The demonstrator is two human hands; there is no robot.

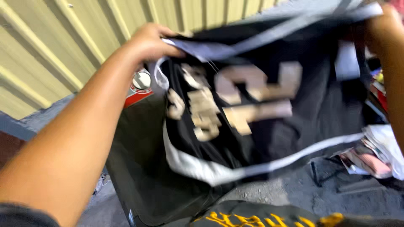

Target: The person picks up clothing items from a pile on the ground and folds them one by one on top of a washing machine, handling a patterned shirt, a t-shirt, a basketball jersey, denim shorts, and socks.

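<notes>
Although motion blurs the view, a second dark garment with yellow lettering [269, 218] lies nearest, at the bottom edge. Above it the black jersey [252, 126] with pale trim and tan patches hangs in the air, stretched between both hands. It looks light, soft and limp, apt to sag wherever it is unsupported, so its upper hem is the sensible place to grip. The left hand [151, 42] is closed on the top left corner. The right hand [381, 29] meets the top right corner; its grip cannot be made out. Behind stands a ribbed yellow wall [63, 42].
</notes>
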